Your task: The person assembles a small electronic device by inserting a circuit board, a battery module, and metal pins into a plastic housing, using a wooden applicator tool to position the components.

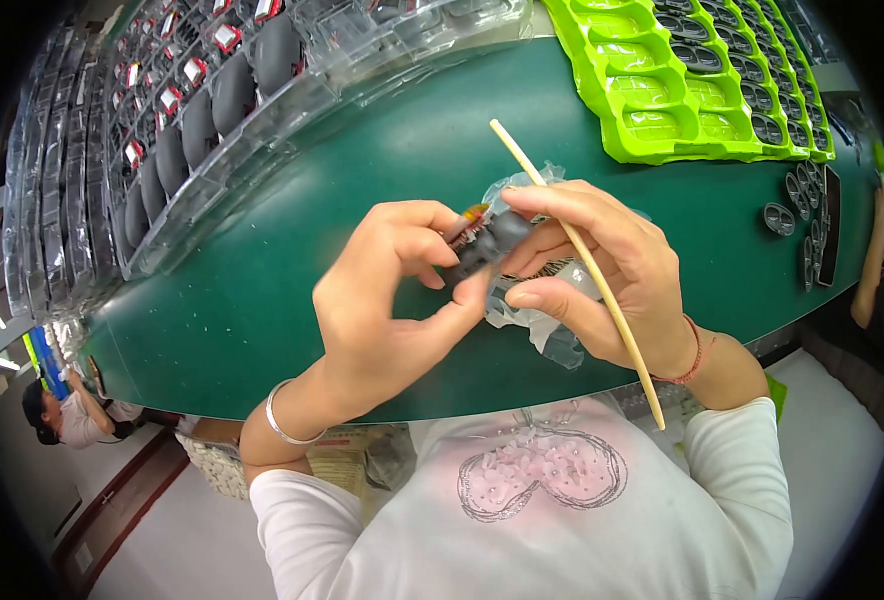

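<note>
Above the green table point(292, 290), a small dark grey moulded part point(497, 242) is held between my two hands. It has an orange, ribbon-like piece at its upper left end. My left hand point(367, 295) pinches the part's left side with thumb and fingers. On its other side, my right hand point(627, 255) steadies the part with its fingertips, while a pale wooden stick point(610, 290) lies slantwise across those fingers. Crumpled clear plastic film point(552, 335) lies beneath the right hand, with a striped piece partly hidden there.
Stacked clear trays point(212, 170) with dark curved parts and small red-and-white pieces fill the far left. A lime-green tray point(652, 150) with black oval parts stands far right. Loose black oval parts point(780, 220) lie below it. A person point(67, 415) works at left; another's arm point(874, 255) shows at right.
</note>
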Action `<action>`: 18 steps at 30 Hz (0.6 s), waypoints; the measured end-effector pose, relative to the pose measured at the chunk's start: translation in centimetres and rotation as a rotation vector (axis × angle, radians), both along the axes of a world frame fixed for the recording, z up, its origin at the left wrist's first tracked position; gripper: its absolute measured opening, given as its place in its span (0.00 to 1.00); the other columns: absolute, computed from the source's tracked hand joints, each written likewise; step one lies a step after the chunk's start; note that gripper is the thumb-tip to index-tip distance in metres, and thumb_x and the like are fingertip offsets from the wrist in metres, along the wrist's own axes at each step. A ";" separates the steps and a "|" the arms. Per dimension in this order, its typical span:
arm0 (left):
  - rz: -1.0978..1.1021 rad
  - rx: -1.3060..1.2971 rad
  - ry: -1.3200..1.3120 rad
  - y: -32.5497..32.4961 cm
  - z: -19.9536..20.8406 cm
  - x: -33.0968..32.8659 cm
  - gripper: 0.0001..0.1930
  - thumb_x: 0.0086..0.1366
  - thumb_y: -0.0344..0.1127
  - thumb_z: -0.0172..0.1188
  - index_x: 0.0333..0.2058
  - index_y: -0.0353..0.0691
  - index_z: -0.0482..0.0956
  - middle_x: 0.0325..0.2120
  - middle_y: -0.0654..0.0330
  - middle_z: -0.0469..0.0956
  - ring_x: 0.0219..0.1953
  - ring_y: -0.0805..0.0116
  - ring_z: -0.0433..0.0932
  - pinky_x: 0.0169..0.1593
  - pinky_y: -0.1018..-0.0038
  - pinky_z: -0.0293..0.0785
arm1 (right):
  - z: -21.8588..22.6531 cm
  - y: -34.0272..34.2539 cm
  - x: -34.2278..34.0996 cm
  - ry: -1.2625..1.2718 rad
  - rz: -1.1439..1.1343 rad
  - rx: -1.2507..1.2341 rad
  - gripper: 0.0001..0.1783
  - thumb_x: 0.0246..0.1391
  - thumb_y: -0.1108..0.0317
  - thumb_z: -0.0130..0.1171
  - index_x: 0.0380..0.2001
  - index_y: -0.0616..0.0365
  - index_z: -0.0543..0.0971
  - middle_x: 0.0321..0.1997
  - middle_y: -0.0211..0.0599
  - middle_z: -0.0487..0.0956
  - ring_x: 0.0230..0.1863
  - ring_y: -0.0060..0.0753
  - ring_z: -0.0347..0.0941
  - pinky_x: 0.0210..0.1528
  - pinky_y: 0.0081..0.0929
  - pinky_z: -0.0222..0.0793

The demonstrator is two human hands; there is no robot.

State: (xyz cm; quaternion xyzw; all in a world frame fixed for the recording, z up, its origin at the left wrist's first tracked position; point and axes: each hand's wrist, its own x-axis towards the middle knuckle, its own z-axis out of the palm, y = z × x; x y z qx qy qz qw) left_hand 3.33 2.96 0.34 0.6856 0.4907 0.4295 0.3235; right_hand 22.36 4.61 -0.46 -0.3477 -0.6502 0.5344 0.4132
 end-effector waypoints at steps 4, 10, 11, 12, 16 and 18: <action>-0.059 0.355 0.172 -0.1 -0.9 -0.1 0.18 0.39 0.20 0.69 0.28 0.36 0.69 0.29 0.53 0.75 0.27 0.68 0.75 0.25 0.78 0.74 | -0.2 0.2 -0.2 0.018 -0.065 0.045 0.22 0.42 0.77 0.65 0.43 0.65 0.74 0.30 0.39 0.76 0.26 0.25 0.73 0.28 0.19 0.69; -0.086 0.039 0.057 -1.2 -0.1 -0.2 0.20 0.44 0.20 0.70 0.32 0.36 0.68 0.34 0.52 0.73 0.34 0.69 0.75 0.35 0.77 0.77 | 0.4 -0.1 0.3 0.141 0.015 -0.268 0.15 0.49 0.81 0.59 0.43 0.66 0.75 0.37 0.38 0.76 0.35 0.20 0.72 0.36 0.17 0.69; -0.083 0.037 0.051 -1.3 -0.1 -0.1 0.20 0.44 0.20 0.70 0.32 0.36 0.68 0.34 0.52 0.73 0.34 0.69 0.75 0.35 0.77 0.77 | 0.4 -0.1 0.4 0.134 0.017 -0.271 0.15 0.49 0.81 0.59 0.43 0.66 0.75 0.37 0.38 0.76 0.35 0.20 0.72 0.36 0.17 0.69; -0.095 -0.004 0.002 -1.3 0.0 -0.1 0.20 0.44 0.20 0.70 0.33 0.35 0.68 0.35 0.52 0.72 0.34 0.70 0.75 0.36 0.78 0.78 | 0.3 0.1 0.4 0.116 0.022 -0.213 0.15 0.50 0.80 0.59 0.43 0.66 0.75 0.38 0.38 0.76 0.36 0.21 0.72 0.37 0.17 0.70; -0.129 -0.035 -0.084 -1.3 -0.6 -0.4 0.20 0.43 0.21 0.71 0.33 0.35 0.69 0.35 0.52 0.73 0.33 0.71 0.74 0.36 0.78 0.77 | 0.1 0.1 0.3 0.174 0.008 -0.276 0.14 0.50 0.80 0.59 0.43 0.67 0.75 0.38 0.38 0.76 0.38 0.23 0.73 0.41 0.19 0.71; -0.158 0.020 -0.046 -0.9 -0.8 -1.1 0.20 0.43 0.21 0.71 0.33 0.35 0.69 0.34 0.52 0.74 0.33 0.70 0.74 0.35 0.77 0.76 | 0.3 0.2 0.3 0.157 0.021 -0.281 0.14 0.50 0.80 0.59 0.43 0.67 0.75 0.38 0.38 0.76 0.38 0.23 0.73 0.41 0.19 0.71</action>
